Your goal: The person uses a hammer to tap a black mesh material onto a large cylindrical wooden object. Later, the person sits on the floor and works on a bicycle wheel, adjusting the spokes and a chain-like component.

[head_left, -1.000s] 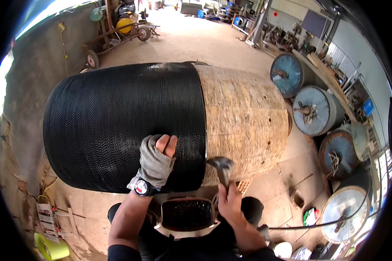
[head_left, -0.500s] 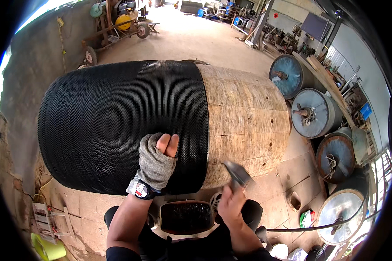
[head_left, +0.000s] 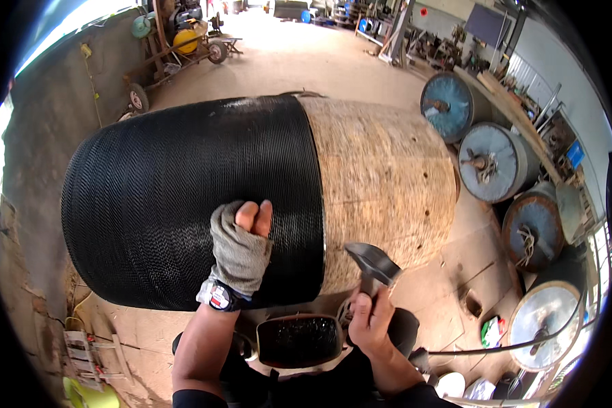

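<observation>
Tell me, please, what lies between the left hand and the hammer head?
In the head view, going right from the left hand to the hammer head, first comes the black ridged covering, then a strip of pale wooden surface.

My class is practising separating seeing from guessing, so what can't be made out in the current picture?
All in the head view:
Whatever lies under the gloved left hand: hidden by the hand itself.
Part of the handle of the hammer: covered by the right hand.
The underside of the drum: hidden by its own bulk.
Whether the glossy rimmed thing is hollow: too dark.
The rest of the yellow-green object: cut off by the lower edge.
</observation>
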Tool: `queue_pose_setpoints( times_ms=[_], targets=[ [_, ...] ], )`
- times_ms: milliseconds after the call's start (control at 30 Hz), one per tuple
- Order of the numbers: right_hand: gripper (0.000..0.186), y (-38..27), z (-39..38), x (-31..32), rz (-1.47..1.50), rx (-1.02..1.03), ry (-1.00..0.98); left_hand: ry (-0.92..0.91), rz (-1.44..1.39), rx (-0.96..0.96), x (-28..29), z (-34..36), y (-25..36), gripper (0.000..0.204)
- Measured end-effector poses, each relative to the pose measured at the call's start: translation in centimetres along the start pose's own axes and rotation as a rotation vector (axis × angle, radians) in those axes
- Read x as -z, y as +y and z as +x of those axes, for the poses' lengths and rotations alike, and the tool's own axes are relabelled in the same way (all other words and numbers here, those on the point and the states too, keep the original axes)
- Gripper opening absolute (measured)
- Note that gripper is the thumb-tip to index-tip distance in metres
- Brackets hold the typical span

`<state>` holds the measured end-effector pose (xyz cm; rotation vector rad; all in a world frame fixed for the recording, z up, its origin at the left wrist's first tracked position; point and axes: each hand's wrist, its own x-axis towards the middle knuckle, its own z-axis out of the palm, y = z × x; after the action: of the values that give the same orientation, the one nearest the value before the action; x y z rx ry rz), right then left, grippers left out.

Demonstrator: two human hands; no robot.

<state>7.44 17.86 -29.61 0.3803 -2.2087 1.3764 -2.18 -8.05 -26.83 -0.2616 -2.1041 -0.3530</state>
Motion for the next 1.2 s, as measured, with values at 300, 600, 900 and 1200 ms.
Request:
queue_pose_setpoints(
  times_ms=[300,600,900,1200],
  targets=[
    [0.025,5.7,-3.3,-0.3,-0.347,-0.131,-0.139,0.058,0.162,-0.104,2.1,0.9,3.2,0.049],
    [0.021,5.7,-5.6,1.2,-0.209,-0.154,-0.077,-0.050,-0.405,0.044,-1.1,-7.8,11.5,0.053],
    [0.021,5.5,-6.0,1.6,-0.175,-0.163,-0.072,-0.086,-0.365,0.109,-1.3,-7.2,12.4,0.055],
    [0.022,3.6,-4.8,2.0,-0.377,-0.020,-0.165,-0.140,-0.387,0.286,-2.3,-7.1,14.1,0.067]
  ],
)
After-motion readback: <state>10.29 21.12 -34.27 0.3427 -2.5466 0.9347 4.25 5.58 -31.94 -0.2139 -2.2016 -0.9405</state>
